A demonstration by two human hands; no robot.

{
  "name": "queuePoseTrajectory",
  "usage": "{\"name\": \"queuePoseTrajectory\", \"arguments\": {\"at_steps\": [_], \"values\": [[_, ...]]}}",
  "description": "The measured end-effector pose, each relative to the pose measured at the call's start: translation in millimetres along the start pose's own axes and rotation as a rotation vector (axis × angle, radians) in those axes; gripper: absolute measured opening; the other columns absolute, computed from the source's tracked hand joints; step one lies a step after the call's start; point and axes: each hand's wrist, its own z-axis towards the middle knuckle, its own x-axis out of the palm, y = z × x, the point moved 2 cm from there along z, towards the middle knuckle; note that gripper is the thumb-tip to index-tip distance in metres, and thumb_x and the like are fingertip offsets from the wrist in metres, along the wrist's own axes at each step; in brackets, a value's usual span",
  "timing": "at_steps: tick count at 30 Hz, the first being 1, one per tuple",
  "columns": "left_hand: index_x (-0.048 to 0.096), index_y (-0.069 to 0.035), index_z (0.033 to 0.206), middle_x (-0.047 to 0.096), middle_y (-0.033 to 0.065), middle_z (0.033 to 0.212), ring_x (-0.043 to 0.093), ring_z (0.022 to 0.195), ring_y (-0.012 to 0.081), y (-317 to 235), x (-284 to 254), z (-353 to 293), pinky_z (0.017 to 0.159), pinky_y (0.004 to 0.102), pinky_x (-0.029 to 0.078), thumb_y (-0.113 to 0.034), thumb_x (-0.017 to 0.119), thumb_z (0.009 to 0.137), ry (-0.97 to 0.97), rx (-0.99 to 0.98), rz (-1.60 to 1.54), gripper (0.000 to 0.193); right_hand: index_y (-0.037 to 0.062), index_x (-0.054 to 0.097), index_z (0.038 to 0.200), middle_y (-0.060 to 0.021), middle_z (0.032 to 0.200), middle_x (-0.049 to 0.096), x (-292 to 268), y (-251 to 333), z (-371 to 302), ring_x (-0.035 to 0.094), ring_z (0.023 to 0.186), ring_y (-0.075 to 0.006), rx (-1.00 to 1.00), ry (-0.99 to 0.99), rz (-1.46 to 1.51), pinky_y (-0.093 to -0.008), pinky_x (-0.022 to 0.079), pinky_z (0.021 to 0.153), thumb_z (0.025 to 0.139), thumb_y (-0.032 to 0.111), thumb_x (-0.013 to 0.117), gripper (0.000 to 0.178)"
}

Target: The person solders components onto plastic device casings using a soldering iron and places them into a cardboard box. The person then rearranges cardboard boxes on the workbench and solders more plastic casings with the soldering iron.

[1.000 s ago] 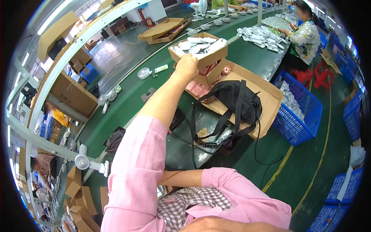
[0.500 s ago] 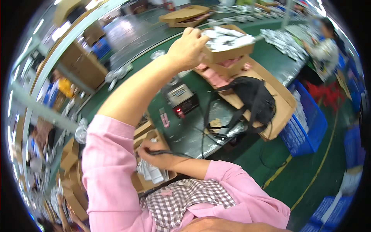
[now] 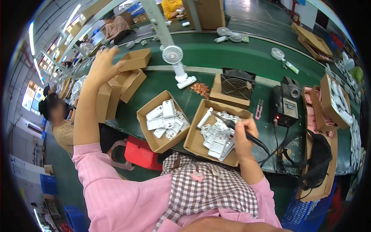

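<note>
My left hand (image 3: 103,65) is raised at the left, fingers apart, with nothing visible in it. It is near the stacked cardboard boxes (image 3: 131,79). In my right hand (image 3: 245,140) is a soldering iron (image 3: 230,124), gripped like a pen, its black cable trailing right. The iron's tip points over a cardboard box (image 3: 193,140) of white plastic casings (image 3: 217,147) and circuit parts. A white rod-shaped piece (image 3: 205,118) lies at that box's left side. Left of it, another cardboard box (image 3: 147,136) holds more white casings (image 3: 168,109).
Behind the boxes are a small white fan (image 3: 172,56), copper-coloured bits (image 3: 200,89) and a black square fan (image 3: 236,86). A soldering station (image 3: 285,108), pink tweezers (image 3: 259,110) and a black bag (image 3: 319,158) lie right. A person (image 3: 60,123) sits at left, beside a red stool (image 3: 142,154).
The view has swung left. My left hand has gone from beside the box of white parts on the right to the stacked boxes on the left. My right hand still holds the soldering iron.
</note>
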Motion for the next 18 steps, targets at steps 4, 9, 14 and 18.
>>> {"name": "queuePoseTrajectory", "arguments": {"at_steps": [4,9,14,18], "values": [[0.059,-0.002,0.11,0.062,0.018,0.106,0.057,0.101,0.0361,75.9,76.5,1.7,0.089,0.0423,0.045,-0.026,0.07,0.076,0.173,-0.068,-0.101,0.043,0.0084,0.046,0.077,0.0024,0.059,0.045,-10.2,-13.7,-1.6,0.041,0.044,-0.0045,-0.067,-0.074,-0.005,-0.0195,0.032,0.04,0.09,0.012,0.057,0.018],[0.054,-0.004,0.116,0.057,0.0158,0.119,0.047,0.117,0.0368,79.4,194.4,64.5,0.097,0.0444,0.04,-0.026,0.071,0.074,0.23,-0.035,0.006,0.05,0.0086,0.041,0.075,0.002,0.058,0.041,-7.3,0.0,-4.6,0.037,0.043,-0.0043,-0.104,-0.138,-0.017,-0.0189,0.028,0.039,0.091,0.012,0.054,0.021],[0.035,-0.009,0.136,0.04,0.0141,0.139,0.031,0.132,0.0349,85.3,268.7,94.7,0.106,0.0476,0.031,-0.013,0.065,0.078,0.095,-0.169,0.158,0.066,0.0083,0.04,0.075,0.0015,0.06,0.038,3.9,8.0,-7.8,0.035,0.046,-0.0046,-0.085,-0.114,-0.019,-0.0179,0.027,0.041,0.09,0.01,0.053,0.02],[0.044,-0.012,0.132,0.05,0.0118,0.131,0.038,0.129,0.0308,93.8,291.5,101.9,0.1,0.0431,0.037,-0.015,0.061,0.081,0.174,-0.361,0.26,0.054,0.0081,0.039,0.075,0.0013,0.06,0.038,5.7,5.0,-6.6,0.034,0.046,-0.0046,-0.094,-0.106,-0.062,-0.0183,0.027,0.04,0.09,0.011,0.053,0.02]]}}
